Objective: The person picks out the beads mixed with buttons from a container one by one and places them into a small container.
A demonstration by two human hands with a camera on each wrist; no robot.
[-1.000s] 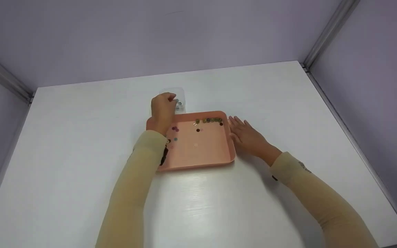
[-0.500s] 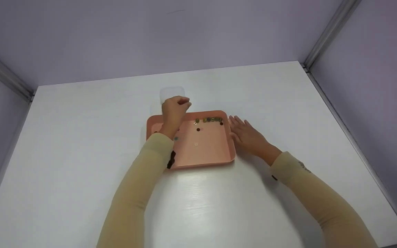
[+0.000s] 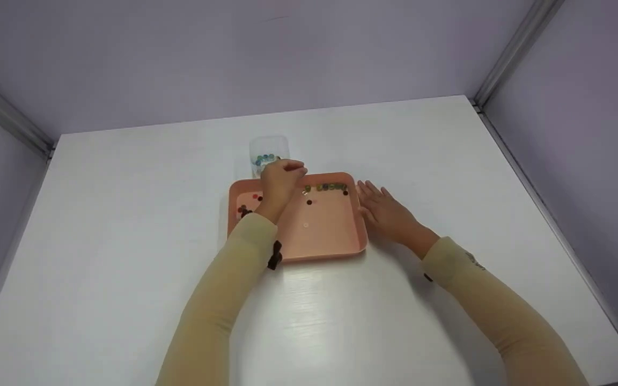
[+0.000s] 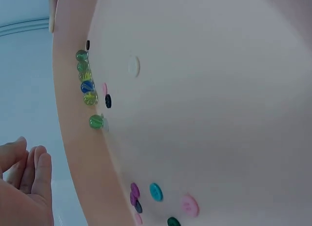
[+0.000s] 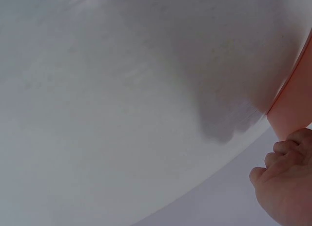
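Hovering with curled, bunched fingers, holding nothing visible, the left hand (image 3: 281,179) is reaching toward the marbles (image 3: 326,187) along the pink tray's (image 3: 319,246) far wall, while the flat, spread right hand (image 3: 385,210) is steadying its side.

Salmon-pink plastic tray (image 3: 319,236) on the white table (image 3: 126,241); inside it, green and blue glass marbles (image 4: 87,84), pink and teal buttons (image 4: 156,192).

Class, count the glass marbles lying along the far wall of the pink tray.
6 marbles: five in a touching row against the tray wall, one green slightly apart. The left hand may hide more.
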